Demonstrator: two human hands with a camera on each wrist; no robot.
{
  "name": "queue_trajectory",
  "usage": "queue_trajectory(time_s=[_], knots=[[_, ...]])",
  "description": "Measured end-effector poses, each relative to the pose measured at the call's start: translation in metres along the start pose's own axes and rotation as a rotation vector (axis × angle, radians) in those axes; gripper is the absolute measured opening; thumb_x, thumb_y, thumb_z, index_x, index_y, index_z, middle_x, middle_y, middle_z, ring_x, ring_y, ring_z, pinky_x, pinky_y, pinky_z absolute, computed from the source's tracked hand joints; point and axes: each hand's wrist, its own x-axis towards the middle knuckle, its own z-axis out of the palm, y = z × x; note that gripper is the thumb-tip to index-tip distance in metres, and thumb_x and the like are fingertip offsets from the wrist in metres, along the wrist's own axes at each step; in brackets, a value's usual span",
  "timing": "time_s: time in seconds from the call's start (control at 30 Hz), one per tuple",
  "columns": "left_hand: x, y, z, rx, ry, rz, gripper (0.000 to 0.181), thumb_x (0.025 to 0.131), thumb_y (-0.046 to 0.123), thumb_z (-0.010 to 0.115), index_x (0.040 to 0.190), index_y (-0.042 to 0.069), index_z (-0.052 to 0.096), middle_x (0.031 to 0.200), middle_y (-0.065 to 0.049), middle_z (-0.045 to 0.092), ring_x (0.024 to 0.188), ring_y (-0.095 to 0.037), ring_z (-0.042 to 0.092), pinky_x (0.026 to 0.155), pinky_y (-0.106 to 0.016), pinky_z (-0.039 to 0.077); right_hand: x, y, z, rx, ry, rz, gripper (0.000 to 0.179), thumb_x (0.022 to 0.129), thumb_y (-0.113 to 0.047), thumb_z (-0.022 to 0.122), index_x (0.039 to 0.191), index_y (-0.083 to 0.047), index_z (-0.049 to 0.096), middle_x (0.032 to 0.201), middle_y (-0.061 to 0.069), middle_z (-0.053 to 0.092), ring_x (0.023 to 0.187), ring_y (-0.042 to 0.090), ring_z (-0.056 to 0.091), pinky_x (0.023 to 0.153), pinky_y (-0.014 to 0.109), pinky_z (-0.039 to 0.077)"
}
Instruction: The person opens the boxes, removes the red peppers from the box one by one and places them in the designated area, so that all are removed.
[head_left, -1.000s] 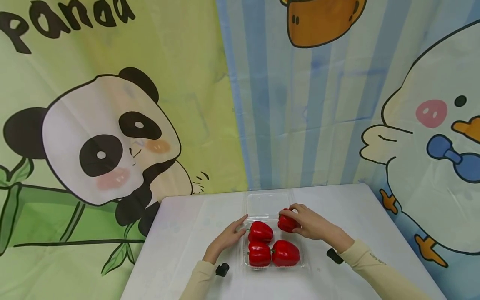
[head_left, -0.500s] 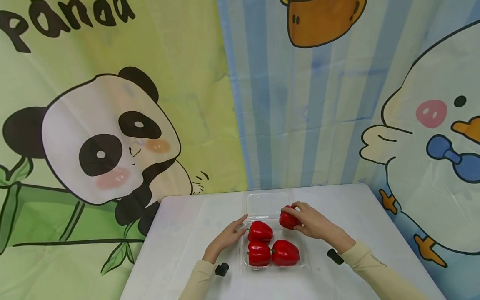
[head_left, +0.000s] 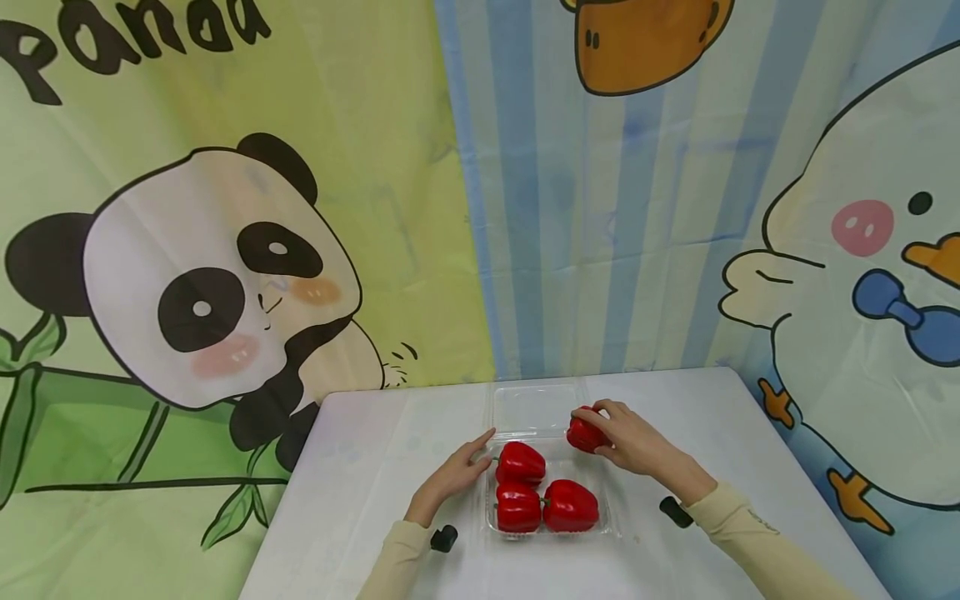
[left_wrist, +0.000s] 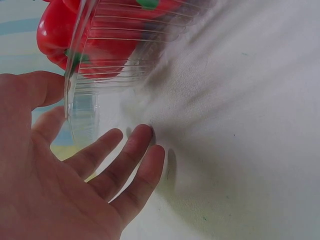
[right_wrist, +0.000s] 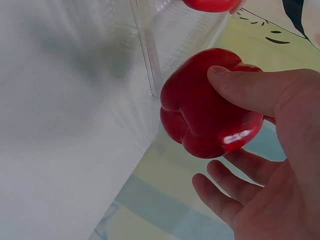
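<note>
My right hand (head_left: 633,442) holds a red bell pepper (right_wrist: 210,110) between thumb and fingers, over the far right corner of a clear plastic clamshell container (head_left: 551,457). In the right wrist view the thumb lies across the pepper's side and two fingers stand off below it. Three more red bell peppers sit inside the container: one at the far left (head_left: 521,463), one at the near left (head_left: 518,508) and one at the near right (head_left: 572,506). My left hand (head_left: 452,475) has its fingers extended at the container's left side, thumb and index fingertips right at the rim (left_wrist: 70,95).
The container's clear lid (head_left: 536,408) lies folded back toward the far edge of the white table (head_left: 405,450). A cloth backdrop with a panda (head_left: 202,283) and a bird hangs behind. Black camera mounts (head_left: 444,539) sit at both wrists.
My right hand has moved the bell pepper slightly up and to the right, toward the container's far right corner. The left hand and the other peppers have stayed in place.
</note>
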Motion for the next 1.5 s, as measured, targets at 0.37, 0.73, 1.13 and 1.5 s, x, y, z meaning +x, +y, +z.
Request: queue_trajectory(time_s=[0.37, 0.73, 1.13, 1.5], knots=[[-0.001, 0.0, 0.0, -0.007, 0.01, 0.011, 0.055, 0.105, 0.027, 0.049, 0.158, 0.023, 0.034, 0.146, -0.021, 0.051, 0.132, -0.041, 0.052, 0.107, -0.061, 0.045, -0.003, 0.007, -0.001, 0.0, 0.009, 0.035, 0.069, 0.079, -0.008, 0.084, 0.141, -0.019, 0.055, 0.127, 0.016, 0.058, 0.115, 0.036, 0.056, 0.087, 0.049, 0.059], [0.0, -0.002, 0.0, -0.025, 0.01, 0.017, 0.055, 0.105, 0.029, 0.048, 0.158, 0.023, 0.034, 0.147, -0.02, 0.051, 0.132, -0.039, 0.053, 0.107, -0.06, 0.044, -0.002, 0.017, 0.002, 0.002, 0.011, 0.098, 0.071, 0.079, -0.01, 0.085, 0.142, -0.02, 0.053, 0.13, 0.018, 0.057, 0.119, 0.038, 0.054, 0.087, 0.05, 0.06], [0.0, -0.002, 0.0, -0.024, 0.008, 0.011, 0.056, 0.105, 0.031, 0.048, 0.158, 0.024, 0.034, 0.147, -0.02, 0.051, 0.132, -0.039, 0.053, 0.107, -0.06, 0.044, -0.002, 0.023, 0.002, -0.003, 0.023, 0.131, 0.069, 0.079, -0.009, 0.084, 0.14, -0.018, 0.054, 0.127, 0.019, 0.057, 0.117, 0.04, 0.055, 0.085, 0.05, 0.06], [0.0, -0.003, 0.001, -0.022, 0.002, 0.01, 0.056, 0.105, 0.033, 0.048, 0.158, 0.025, 0.034, 0.15, -0.02, 0.049, 0.135, -0.042, 0.05, 0.107, -0.063, 0.043, -0.004, 0.031, 0.006, 0.01, 0.062, 0.223, 0.071, 0.078, -0.011, 0.085, 0.141, -0.016, 0.053, 0.129, 0.023, 0.056, 0.116, 0.043, 0.054, 0.083, 0.052, 0.06]])
